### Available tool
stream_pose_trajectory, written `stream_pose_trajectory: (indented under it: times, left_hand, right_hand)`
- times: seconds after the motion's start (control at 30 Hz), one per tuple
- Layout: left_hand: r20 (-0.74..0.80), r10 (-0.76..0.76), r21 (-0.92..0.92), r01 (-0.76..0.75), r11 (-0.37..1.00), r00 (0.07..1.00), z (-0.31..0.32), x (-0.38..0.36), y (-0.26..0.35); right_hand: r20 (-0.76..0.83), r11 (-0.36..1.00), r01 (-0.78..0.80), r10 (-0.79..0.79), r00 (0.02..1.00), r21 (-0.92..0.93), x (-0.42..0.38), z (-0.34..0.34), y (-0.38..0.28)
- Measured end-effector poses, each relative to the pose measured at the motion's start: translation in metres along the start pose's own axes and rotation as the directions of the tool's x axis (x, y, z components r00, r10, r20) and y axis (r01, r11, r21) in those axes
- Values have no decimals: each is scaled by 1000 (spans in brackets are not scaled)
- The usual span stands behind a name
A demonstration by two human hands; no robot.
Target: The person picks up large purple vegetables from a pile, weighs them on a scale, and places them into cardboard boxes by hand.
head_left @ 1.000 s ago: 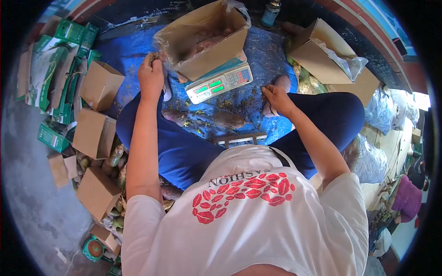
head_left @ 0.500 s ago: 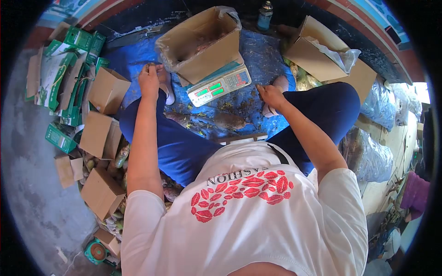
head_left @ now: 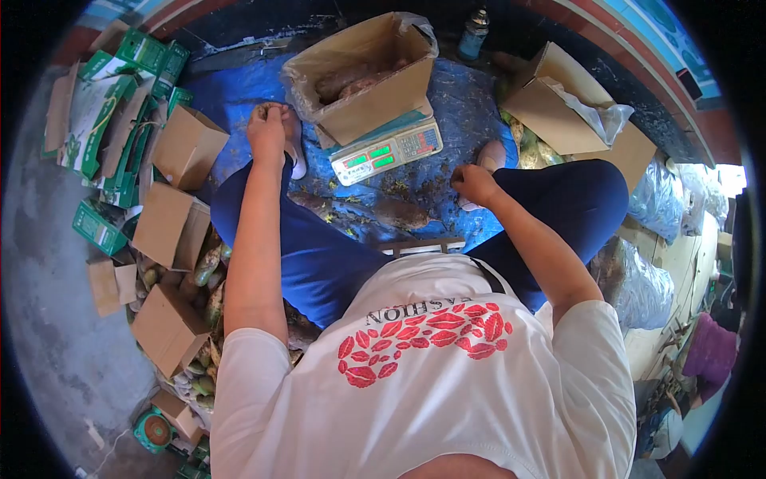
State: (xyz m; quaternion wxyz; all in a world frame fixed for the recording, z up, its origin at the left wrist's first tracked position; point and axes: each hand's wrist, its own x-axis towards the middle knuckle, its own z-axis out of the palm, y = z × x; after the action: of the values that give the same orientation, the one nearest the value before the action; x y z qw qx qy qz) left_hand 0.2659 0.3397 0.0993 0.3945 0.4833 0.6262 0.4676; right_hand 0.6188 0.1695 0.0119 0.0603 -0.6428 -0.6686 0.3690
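Observation:
My left hand (head_left: 268, 128) is closed, its fingers curled in above my left shoe, just left of an open cardboard box (head_left: 375, 100). Whatever may be inside those fingers is hidden. That box, lined with clear plastic and holding large brownish roots (head_left: 351, 81), rests on a digital scale (head_left: 388, 153) with lit green displays. My right hand (head_left: 475, 184) hangs by my right shoe (head_left: 491, 156), right of the scale; its fingers are also curled, and their inside cannot be seen. Elongated roots (head_left: 401, 213) lie on the blue tarp (head_left: 455, 104) between my legs.
Another lined carton (head_left: 550, 104) leans at the right, beside pale roots. Small open cartons (head_left: 171, 229) and roots line my left, with flattened green boxes (head_left: 104, 120) behind. A bottle (head_left: 473, 36) stands at the back wall. Plastic-wrapped bundles (head_left: 638, 283) lie to the right.
My right hand has drawn back slightly toward me, and its fingers have curled in. My left hand stays beside the box. The view has shifted a little.

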Motion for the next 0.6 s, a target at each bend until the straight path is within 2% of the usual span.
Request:
stream_pose_trajectory:
  times: [0.13,0.23,0.33,0.43,0.53,0.6]
  left_hand:
    - [-3,-19,-115,18,993,1000,1,0,7]
    - [-57,-4,-89,-1,996,998,-1,7,1]
    - [-120,-44,-223,16,975,992,2,5,11]
    - [-73,-161,-286,134,949,984,4,-8,38]
    - [-76,-168,-300,138,944,983,5,-6,40]
    - [-96,-130,-266,100,959,987,4,-5,40]
  right_hand:
    - [63,997,72,-75,995,40,-2,-1,-8]
    - [120,996,-40,49,991,-77,-1,-4,-22]
    - [50,994,-34,40,998,-109,-4,-8,-34]
    - [37,989,-18,24,999,-146,2,-3,-26]
    - [20,957,41,-36,999,-289,-3,-1,-30]
    - [137,954,121,-86,987,-273,-5,-16,-49]
